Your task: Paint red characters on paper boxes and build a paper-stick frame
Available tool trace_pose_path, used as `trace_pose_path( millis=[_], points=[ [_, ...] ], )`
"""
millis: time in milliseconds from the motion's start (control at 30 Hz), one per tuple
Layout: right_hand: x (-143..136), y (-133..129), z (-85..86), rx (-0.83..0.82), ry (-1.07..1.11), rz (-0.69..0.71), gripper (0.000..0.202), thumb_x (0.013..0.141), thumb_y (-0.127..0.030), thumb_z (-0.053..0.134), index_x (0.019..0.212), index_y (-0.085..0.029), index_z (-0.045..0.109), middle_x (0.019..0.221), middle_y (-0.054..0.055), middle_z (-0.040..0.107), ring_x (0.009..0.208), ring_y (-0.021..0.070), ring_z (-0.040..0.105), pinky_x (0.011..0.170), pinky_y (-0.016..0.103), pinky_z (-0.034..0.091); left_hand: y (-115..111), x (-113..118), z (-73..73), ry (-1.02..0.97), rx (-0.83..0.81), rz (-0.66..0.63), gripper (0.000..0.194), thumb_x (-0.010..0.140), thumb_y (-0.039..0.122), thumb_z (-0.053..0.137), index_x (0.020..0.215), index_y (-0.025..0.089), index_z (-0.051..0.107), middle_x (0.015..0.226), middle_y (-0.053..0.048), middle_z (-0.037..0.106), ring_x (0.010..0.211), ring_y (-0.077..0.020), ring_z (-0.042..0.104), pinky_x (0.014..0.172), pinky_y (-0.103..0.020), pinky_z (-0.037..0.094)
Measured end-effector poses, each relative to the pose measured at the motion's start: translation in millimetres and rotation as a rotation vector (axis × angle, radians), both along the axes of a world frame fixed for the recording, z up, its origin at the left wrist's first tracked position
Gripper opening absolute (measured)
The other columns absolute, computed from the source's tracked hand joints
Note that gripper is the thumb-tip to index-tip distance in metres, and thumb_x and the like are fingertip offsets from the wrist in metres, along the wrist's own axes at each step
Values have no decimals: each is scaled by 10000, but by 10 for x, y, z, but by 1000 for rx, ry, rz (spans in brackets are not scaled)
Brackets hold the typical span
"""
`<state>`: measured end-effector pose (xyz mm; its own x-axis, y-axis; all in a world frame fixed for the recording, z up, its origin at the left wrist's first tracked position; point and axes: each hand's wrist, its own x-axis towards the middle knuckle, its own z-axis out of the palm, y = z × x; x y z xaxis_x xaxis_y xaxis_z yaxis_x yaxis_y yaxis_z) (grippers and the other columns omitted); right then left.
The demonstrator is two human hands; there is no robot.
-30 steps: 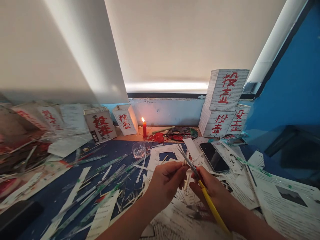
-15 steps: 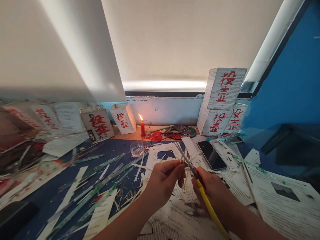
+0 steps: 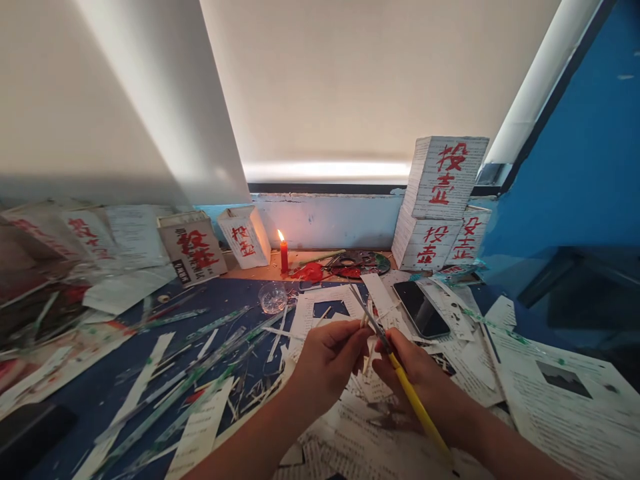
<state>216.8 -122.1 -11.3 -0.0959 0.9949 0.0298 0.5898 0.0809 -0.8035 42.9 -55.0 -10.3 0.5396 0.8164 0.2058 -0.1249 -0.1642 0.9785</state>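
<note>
My left hand (image 3: 327, 360) is closed in a pinch on a thin pale stick (image 3: 365, 320), which pokes up just above the fingertips. Most of the stick is hidden by the fingers. Against it lie the grey metal blades of the scissors (image 3: 413, 400), whose long yellow handle slants down to the right. My right hand (image 3: 417, 373) grips these scissors close to the blades. Below both hands, printed paper (image 3: 360, 440) and pale scraps cover the work surface.
A lit red candle (image 3: 284, 257) burns on the back ledge. Paper boxes with red characters (image 3: 243, 240) stand left of it, and a stack (image 3: 445, 177) stands at the right. A phone (image 3: 421, 309), a clear round dish (image 3: 273, 298) and green-marked plastic strips (image 3: 200, 373) lie about.
My right hand has shifted slightly left and up, bringing the scissors closer to the left fingertips. Their blades look closer together. My left hand keeps its pinch.
</note>
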Motion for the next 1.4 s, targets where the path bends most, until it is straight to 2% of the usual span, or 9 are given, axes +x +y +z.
trace_pose_path(
  millis=[100,333,467,633,833,967,1067,1200,1400],
  points=[
    [-10,15,16,-3,-8,-5,260,990,-469,484,959,-213,518,881,15,625,752,163,542,677,283,432,-19,23,18,7,1,28,313,947,382,595,844,122,736,587,7,523,522,-94,456,503,-228,345],
    [-23,17,3,56,-162,-68,103,946,-277,493,875,-208,524,763,6,619,634,148,518,574,265,381,-50,59,57,-93,-59,38,291,922,355,629,763,128,718,612,0,532,516,-90,472,499,-227,373],
    [-57,16,-55,102,-197,-128,277,998,-344,399,803,-215,547,613,-25,550,509,127,454,514,268,334,-38,21,74,-141,-48,11,298,937,348,621,755,131,712,616,-7,564,529,-93,513,533,-233,420],
    [23,89,-106,140,-218,-151,365,999,-449,396,762,-216,548,569,-28,537,485,125,448,495,262,332,14,-6,65,-234,-87,5,253,946,360,618,932,132,726,727,-42,666,591,-133,631,607,-280,515],
    [271,170,-101,22,-475,-109,409,949,-536,475,744,-208,608,639,33,661,531,163,525,516,282,311,38,12,55,-237,-153,44,300,907,394,667,1000,112,708,785,-65,705,622,-152,671,635,-305,560],
    [254,124,-108,-19,-591,-74,406,876,-578,577,708,-212,626,647,57,688,523,173,523,511,285,266,61,20,38,-233,-172,47,312,887,400,693,1017,117,682,785,-70,719,644,-168,687,641,-314,568],
    [167,82,-143,-37,-584,-83,272,800,-461,689,701,-213,637,685,62,702,551,175,540,514,274,253,82,40,3,-241,-238,33,331,859,409,723,1019,133,632,806,-75,735,669,-190,708,671,-347,584],
    [117,50,-189,-7,-499,-38,94,764,-262,688,706,-211,634,709,39,681,587,163,539,529,266,266,107,71,-71,-157,-311,21,333,832,432,737,952,149,610,825,-92,755,719,-200,715,699,-348,569],
    [182,23,-187,37,-474,-34,105,697,-102,639,689,-197,596,715,15,628,606,139,503,546,255,283,141,85,-131,-80,-300,68,279,827,394,744,879,139,646,874,-115,771,865,-211,714,792,-323,529]
  ],
)
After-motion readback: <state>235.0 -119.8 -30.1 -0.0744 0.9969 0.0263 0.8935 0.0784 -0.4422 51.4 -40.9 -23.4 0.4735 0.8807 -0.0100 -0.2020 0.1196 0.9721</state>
